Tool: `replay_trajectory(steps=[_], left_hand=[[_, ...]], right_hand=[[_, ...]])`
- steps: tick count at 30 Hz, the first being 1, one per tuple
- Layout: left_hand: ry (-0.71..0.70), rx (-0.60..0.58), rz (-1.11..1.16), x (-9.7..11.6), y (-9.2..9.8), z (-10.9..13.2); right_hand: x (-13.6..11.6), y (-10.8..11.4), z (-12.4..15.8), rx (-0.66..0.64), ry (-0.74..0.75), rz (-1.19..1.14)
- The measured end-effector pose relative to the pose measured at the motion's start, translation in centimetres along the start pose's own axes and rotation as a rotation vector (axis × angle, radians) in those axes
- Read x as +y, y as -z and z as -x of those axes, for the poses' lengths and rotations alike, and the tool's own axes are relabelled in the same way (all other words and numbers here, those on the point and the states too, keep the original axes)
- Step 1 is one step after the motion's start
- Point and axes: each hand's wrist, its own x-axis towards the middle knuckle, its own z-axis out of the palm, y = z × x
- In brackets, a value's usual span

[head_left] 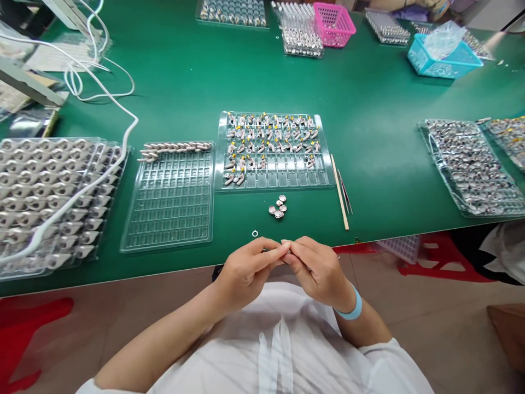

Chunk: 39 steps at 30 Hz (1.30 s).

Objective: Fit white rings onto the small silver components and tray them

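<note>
My left hand (250, 268) and my right hand (315, 268) meet at the table's front edge, fingertips pinched together. Whatever lies between them is small and mostly hidden by the fingers. Just beyond the fingers is a little white ring (255, 233) on the green table. A small cluster of round metal caps (279, 209) sits a bit farther off. Behind it stands a clear plastic tray (287, 179) partly filled with small curved metal parts with yellow bits. A wooden stick (339, 191) and metal tweezers (345, 191) lie right of that tray.
Left of centre is a clear tray (172, 219) with metal parts along its top rows. Stacked trays of larger metal parts (45, 208) fill the far left, crossed by a white cable (102, 176). More filled trays (471, 164), a pink basket (334, 24) and a blue basket (445, 60) stand around.
</note>
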Motion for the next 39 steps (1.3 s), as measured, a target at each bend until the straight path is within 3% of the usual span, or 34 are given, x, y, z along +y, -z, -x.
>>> replay_trajectory(steps=[5,7,11,14,21,28,33,36,39], left_hand=[[0.443,0.033,0.319,0.0,0.7,-0.5],[0.610,-0.016,0.457,-0.1,0.8,-0.6],[0.772,-0.175,0.751,-0.1,1.1,-1.0],[0.850,-0.208,0.775,-0.2,1.3,-1.0],[0.833,-0.196,0.735,-0.1,0.7,-0.6],[0.899,-0.138,0.861,0.7,0.5,-0.9],[0.920,0.023,0.799,1.3,0.3,-0.6],[0.815,0.117,0.673,1.3,0.0,-0.1],[0.624,0.123,0.594,1.0,-0.1,0.3]], right_hand=[[0.0,0.2,0.1,0.015,0.096,0.072],[-0.1,0.2,0.2,0.019,0.124,0.127],[-0.1,0.1,0.2,0.013,0.197,0.216],[-0.1,0.1,0.2,0.005,0.245,0.267],[0.1,0.3,0.1,-0.043,0.238,0.217],[0.4,-0.2,0.4,0.087,0.270,0.110],[0.5,-0.3,0.7,0.078,0.269,0.156],[0.5,-0.2,0.7,0.073,0.266,0.171],[0.5,-0.2,0.7,0.083,0.257,0.177]])
